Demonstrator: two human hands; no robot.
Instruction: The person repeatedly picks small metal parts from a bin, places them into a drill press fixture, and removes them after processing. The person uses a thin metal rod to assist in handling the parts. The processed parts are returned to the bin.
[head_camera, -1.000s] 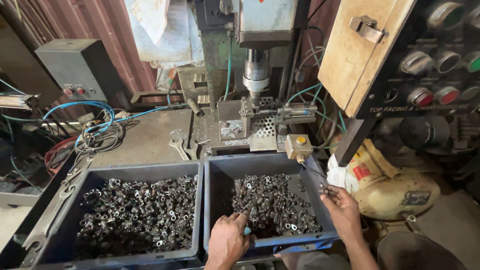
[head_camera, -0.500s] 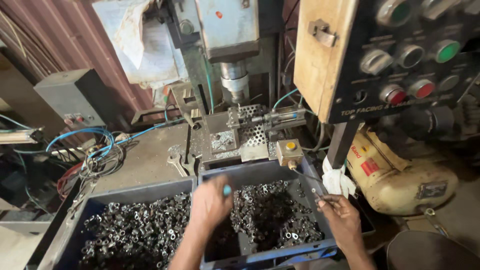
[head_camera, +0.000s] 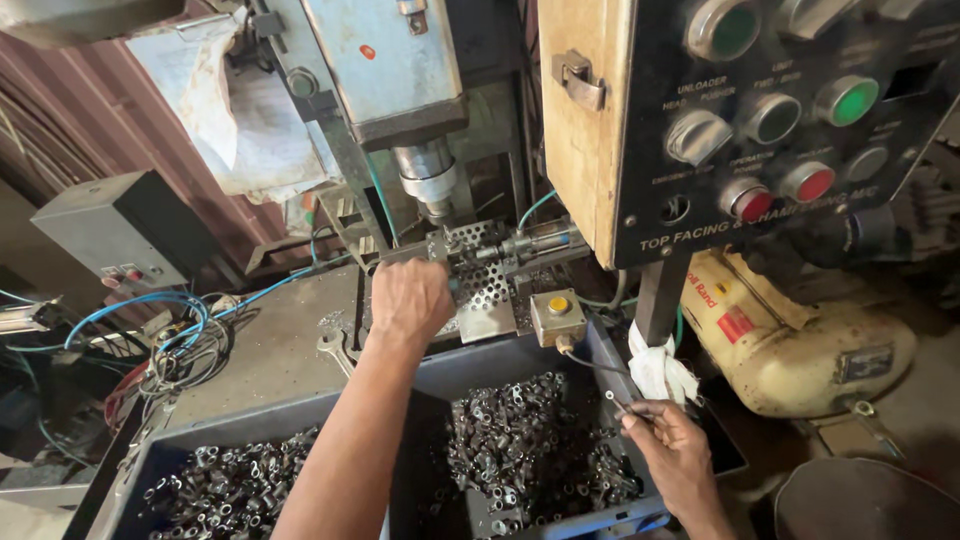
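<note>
My left hand (head_camera: 410, 300) reaches forward over the bins to the perforated metal fixture (head_camera: 485, 275) under the drill spindle (head_camera: 425, 180). Its fingers are curled shut against the fixture, and what they pinch is hidden. My right hand (head_camera: 675, 455) hovers at the right edge of the right blue-grey bin (head_camera: 500, 358), shut on a thin wire hook (head_camera: 605, 380). That bin holds several small dark metal parts (head_camera: 530, 450). The left bin (head_camera: 250, 425) holds more of the same parts (head_camera: 230, 490).
A control panel (head_camera: 780, 120) with green and red buttons hangs at upper right. A yellow push-button box (head_camera: 555, 312) and a white rag (head_camera: 655, 370) sit by the right bin. Cream motor housing (head_camera: 800, 340) at right. Wrench (head_camera: 335, 345), blue cables (head_camera: 150, 320) and grey box (head_camera: 120, 230) at left.
My left hand rose out of the right bin and moved forward to the fixture under the spindle. My right hand stayed at the bin's right edge with the wire hook. The view tilted up.
</note>
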